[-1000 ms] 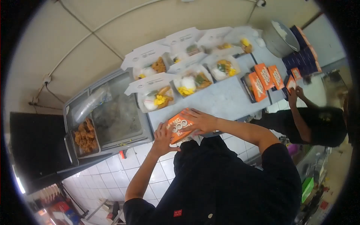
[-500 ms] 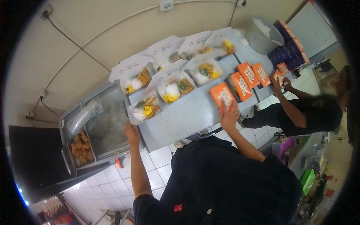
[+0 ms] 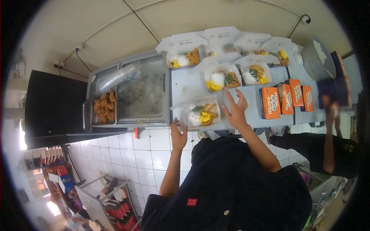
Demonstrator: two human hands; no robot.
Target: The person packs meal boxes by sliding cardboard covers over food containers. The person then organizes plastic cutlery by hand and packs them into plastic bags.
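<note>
Brightly, yellow food [image 3: 207, 117] shows in the white box [image 3: 219, 117] between left hand [image 3: 179, 136] and right hand [image 3: 237, 113], fingers spread.

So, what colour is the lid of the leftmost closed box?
Orange with white lettering; the lid shows best in the head view.

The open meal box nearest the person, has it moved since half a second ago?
Yes: the open meal box has moved toward the front edge of the table.
</note>
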